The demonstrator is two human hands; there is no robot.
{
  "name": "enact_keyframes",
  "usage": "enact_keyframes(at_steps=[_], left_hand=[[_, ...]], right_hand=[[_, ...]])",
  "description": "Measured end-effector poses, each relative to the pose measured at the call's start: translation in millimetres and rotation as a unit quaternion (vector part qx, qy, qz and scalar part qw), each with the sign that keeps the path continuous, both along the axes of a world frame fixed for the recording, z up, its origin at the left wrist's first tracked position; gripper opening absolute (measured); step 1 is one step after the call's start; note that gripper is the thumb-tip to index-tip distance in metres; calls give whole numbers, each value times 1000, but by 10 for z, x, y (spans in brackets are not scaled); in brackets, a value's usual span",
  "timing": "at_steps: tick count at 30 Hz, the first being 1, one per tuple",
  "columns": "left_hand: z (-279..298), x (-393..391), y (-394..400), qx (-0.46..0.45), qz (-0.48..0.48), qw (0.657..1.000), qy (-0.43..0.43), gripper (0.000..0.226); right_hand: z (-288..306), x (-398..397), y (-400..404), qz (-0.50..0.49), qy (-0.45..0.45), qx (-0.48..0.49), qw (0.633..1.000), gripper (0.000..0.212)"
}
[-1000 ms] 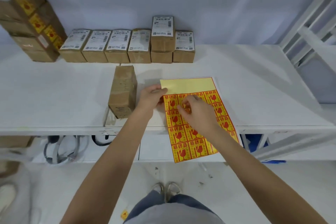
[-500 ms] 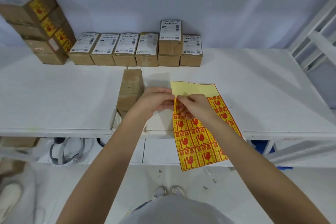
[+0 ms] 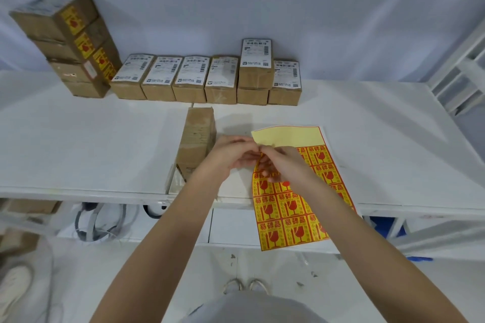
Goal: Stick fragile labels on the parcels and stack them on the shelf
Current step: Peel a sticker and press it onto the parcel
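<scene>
A yellow sheet of red fragile labels (image 3: 291, 207) lies on the white table (image 3: 91, 144) and hangs over its front edge; its top rows are bare backing. My left hand (image 3: 231, 155) pinches the sheet's left edge. My right hand (image 3: 283, 165) pinches a label at that edge, fingers curled over it. A brown parcel (image 3: 196, 139) lies on its side just left of my hands. Against the back wall stands a row of unlabelled parcels (image 3: 178, 78). At the far left is a stack of parcels bearing yellow labels (image 3: 76, 42).
One parcel (image 3: 256, 63) sits on top of another in the back row. A white shelf frame (image 3: 462, 71) rises at the right. Cables (image 3: 97, 223) hang under the table's front edge. My shoes (image 3: 244, 286) show on the floor below.
My left hand moved from the sheet's top left corner to meet my right hand at the left edge. Both hands now pinch there, and the sheet's corner has lifted slightly.
</scene>
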State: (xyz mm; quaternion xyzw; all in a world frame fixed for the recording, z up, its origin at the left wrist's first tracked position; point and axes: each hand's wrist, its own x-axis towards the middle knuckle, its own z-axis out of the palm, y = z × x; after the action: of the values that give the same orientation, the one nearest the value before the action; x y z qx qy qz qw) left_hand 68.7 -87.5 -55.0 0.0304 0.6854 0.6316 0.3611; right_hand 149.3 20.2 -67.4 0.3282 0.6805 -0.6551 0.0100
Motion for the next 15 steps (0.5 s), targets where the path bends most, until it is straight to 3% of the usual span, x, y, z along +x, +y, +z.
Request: enact_keyframes(at_steps=[5, 15], left_hand=[[3, -4, -26, 6, 13, 1000, -8, 19], [14, -9, 20, -1, 18, 1000, 19, 22]], right_hand=[[-12, -6, -39, 41, 11, 32, 999, 28], [-15, -6, -64, 24, 33, 46, 998, 27]])
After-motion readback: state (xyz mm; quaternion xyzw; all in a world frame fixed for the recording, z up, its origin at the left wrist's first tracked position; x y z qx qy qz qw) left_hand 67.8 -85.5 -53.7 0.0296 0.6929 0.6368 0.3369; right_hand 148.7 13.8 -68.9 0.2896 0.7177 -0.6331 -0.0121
